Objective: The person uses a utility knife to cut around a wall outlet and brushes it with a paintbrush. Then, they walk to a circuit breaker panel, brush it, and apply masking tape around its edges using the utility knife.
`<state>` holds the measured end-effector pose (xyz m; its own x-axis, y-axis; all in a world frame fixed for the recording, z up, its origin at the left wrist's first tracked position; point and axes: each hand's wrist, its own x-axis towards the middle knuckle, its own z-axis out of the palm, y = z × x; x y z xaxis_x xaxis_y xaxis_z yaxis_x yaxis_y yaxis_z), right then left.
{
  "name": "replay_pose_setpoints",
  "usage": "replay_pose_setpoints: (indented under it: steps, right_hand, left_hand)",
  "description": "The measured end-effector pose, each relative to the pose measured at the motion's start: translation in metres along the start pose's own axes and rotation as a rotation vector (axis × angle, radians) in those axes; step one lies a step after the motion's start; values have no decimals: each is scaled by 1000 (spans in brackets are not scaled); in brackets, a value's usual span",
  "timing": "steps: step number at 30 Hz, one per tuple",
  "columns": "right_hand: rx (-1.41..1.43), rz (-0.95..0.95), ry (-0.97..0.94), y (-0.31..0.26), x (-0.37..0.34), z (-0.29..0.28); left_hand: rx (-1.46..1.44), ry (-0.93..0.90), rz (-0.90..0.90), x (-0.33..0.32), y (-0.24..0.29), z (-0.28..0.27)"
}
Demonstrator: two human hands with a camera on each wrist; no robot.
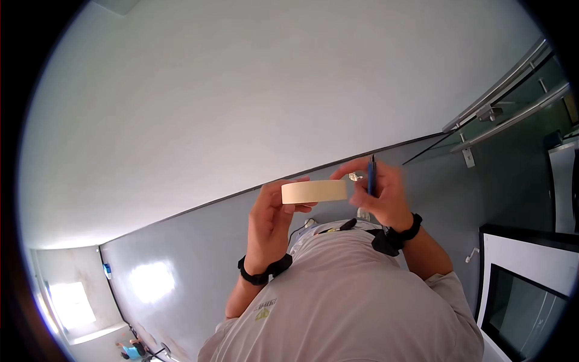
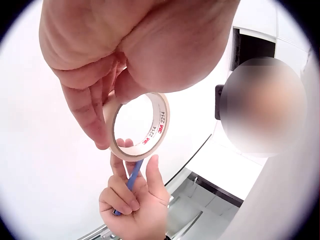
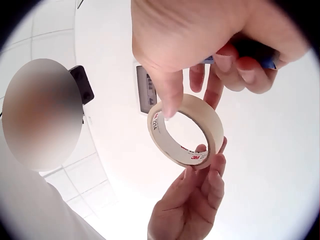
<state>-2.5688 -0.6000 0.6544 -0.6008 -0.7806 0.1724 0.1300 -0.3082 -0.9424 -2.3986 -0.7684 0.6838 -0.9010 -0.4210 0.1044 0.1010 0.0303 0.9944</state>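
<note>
Window (image 1: pixel 72 304) only in head view; left fingers (image 2: pixel 90 112) pinch tape (image 1: pixel 314 192), right fingers (image 2: pixel 120 194) grip pen (image 1: pixel 371 178).

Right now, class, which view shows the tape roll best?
The left wrist view: the tape roll is an open ring, its inside lettering clearest. The right wrist view shows both less clearly; the head view, only the outer band.

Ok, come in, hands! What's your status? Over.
Left hand gripping 3M 2214 masking tape roll. Right hand holding blue pen, fingers close to roll. Nothing seen blocking it.
</note>
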Motion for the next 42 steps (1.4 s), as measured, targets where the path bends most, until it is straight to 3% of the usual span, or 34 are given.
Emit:
replay_pose_setpoints:
  steps: [5, 11, 18, 21, 24, 26, 29, 32, 35, 42]
  right_hand:
    - [-77, -33, 7, 10, -2, -1]
    - [-273, -108, -43, 8, -2, -3]
    - [-258, -87, -134, 6, -2, -4]
    - [-119, 6, -102, 7, -1, -6]
    - [-240, -43, -229, 20, -2, -17]
    - [-334, -48, -242, 14, -4, -14]
    - [-327, -154, -135, 22, -5, -3]
    - [-322, -184, -124, 30, -4, 1]
    - [-397, -220, -120, 24, -1, 8]
    - [-419, -281, -99, 29, 0, 16]
  left_hand:
    - [-95, -58, -59, -3, -12, -4]
    - [465, -23, 100, 2, 7, -3]
    - [458, -41, 121, 3, 6, -7]
    - [463, -39, 184, 4, 5, -7]
    - [464, -10, 195, 4, 9, -2]
    - [388, 204, 151, 5, 11, 6]
    - [274, 311, 207, 2, 4, 4]
    - [447, 211, 240, -3, 8, 0]
    - [533, 281, 363, 1, 10, 12]
    - [585, 360, 376, 3, 8, 20]
